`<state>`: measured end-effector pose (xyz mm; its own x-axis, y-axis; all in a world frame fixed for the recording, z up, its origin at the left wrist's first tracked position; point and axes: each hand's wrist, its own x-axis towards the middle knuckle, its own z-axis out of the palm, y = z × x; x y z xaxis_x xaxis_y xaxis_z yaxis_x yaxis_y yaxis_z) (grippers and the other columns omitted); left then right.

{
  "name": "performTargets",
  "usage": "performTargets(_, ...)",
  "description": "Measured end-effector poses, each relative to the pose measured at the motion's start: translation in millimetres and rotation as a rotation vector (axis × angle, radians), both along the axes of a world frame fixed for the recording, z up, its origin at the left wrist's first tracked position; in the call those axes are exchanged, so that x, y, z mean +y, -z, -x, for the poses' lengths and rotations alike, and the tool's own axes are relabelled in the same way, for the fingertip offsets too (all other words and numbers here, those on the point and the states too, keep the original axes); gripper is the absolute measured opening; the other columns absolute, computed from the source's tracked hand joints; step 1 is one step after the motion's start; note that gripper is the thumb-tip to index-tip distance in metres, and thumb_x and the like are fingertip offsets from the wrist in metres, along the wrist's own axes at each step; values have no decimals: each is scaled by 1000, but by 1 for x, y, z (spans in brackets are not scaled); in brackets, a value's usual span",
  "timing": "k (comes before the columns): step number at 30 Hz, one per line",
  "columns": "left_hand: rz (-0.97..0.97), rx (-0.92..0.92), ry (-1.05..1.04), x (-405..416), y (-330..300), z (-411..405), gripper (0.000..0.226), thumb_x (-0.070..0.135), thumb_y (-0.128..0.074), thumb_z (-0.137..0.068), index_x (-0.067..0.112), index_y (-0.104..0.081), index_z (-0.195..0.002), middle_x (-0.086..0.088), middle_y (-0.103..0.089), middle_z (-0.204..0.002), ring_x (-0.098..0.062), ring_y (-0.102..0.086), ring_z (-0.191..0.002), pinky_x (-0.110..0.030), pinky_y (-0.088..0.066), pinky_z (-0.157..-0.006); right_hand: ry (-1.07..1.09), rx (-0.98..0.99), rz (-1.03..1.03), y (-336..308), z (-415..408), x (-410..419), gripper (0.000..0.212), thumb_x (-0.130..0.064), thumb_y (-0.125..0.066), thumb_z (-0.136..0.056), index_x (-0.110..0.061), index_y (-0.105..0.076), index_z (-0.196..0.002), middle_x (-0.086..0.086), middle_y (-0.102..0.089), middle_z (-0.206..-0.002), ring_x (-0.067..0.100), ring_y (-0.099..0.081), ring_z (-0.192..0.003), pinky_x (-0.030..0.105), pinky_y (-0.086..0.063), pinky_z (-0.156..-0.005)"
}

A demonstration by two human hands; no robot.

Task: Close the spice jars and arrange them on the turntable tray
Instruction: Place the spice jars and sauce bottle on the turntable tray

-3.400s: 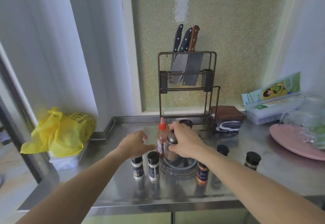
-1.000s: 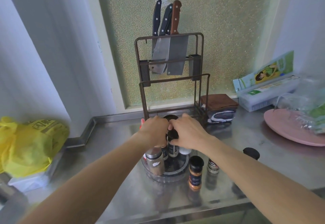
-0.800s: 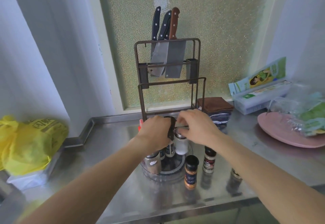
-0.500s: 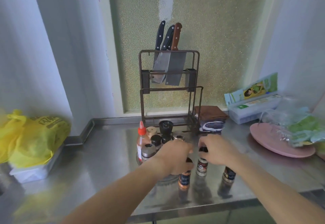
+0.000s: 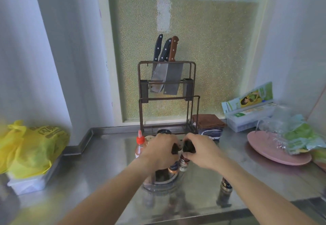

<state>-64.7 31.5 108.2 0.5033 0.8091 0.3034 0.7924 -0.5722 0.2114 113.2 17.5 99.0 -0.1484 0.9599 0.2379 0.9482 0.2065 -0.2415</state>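
Note:
A round clear turntable tray [image 5: 164, 185] stands on the steel counter in front of the knife rack. My left hand [image 5: 161, 152] grips an orange-labelled spice jar [image 5: 173, 167] by its black cap over the tray. My right hand [image 5: 201, 149] grips a red-labelled jar [image 5: 184, 162] by its black cap right beside it. Both jars hang upright, close together, above the tray's right side. A red-capped sauce bottle [image 5: 139, 144] and other jars stand on the tray's far side, mostly hidden by my hands. One more spice jar [image 5: 226, 183] stands on the counter under my right forearm.
A knife rack [image 5: 168, 90] with cleavers rises just behind the tray. Folded cloths [image 5: 208, 123] lie to its right. A pink plate [image 5: 275, 151] with plastic bags sits at far right, a wrap box [image 5: 250, 117] behind it. A yellow bag [image 5: 30, 147] fills the left end.
Both hands have lifted one jar each off the counter and carried them back and up over the tray. The camera tilted upward.

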Motion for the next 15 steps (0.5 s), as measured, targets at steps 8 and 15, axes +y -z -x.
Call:
performTargets(8,80,249,-71,11,21,15,21,21,-65,-80,15,-69,-99,-8,-72,-97,-31,-67,-93,-43,-59,-81,-48,23,56,19,31,1,40,-30,-74,-85,-21,-59,-121,2,-67,-123,27,-62,-115,41,-51,-92)
performTargets(15,94,409,-45,10,36,12,16,14,-60,-82,13,-64,-97,-9,-70,-97,-31,-66,-93,-48,-56,-86,-73,14,99,36,39,0,40,-28,-74,-83,-22,-60,-120,3,-66,-121,27,-61,-114,37,-50,-89)
